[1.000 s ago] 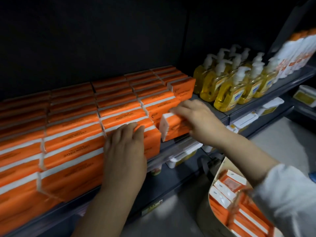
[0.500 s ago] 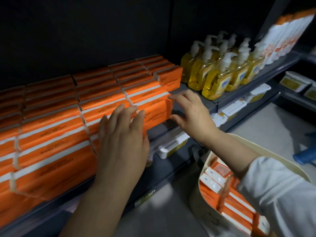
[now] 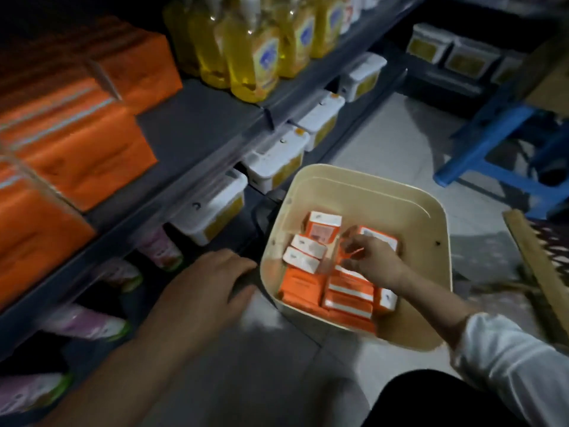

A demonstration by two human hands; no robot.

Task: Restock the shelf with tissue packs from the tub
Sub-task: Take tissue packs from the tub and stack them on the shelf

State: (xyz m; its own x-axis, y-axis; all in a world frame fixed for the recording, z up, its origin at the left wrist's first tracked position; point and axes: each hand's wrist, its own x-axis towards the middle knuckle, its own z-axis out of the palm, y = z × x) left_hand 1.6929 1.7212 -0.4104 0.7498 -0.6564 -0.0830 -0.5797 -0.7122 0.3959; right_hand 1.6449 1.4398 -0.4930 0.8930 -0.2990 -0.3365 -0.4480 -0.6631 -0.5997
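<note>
**Shelf's mostly full, tub isn't empty yet**

Over at 9 o'clock the shelf (image 3: 172, 194) is jammed with orange tissue packs (image 3: 77, 143). There's a bare grey patch (image 3: 197, 124) toward 11, just short of the yellow soap bottles (image 3: 252, 57) at 12. I'd say most of it is done.

The left hand (image 3: 197, 291) at 7 hangs loose, fingers spread, holding nothing. At 4 the tub (image 3: 431, 241) has maybe a dozen loose packs (image 3: 348, 300). The right hand (image 3: 369, 260) is down among them with fingers curled, but it's too blurry to call a grip.

Print's unreadable everywhere.

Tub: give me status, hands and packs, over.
Left hand open, empty, beside tub. Right hand down in tub on tissue packs, grip unclear. Shelf has bare space by stocked packs; nothing seen blocking it.
</note>
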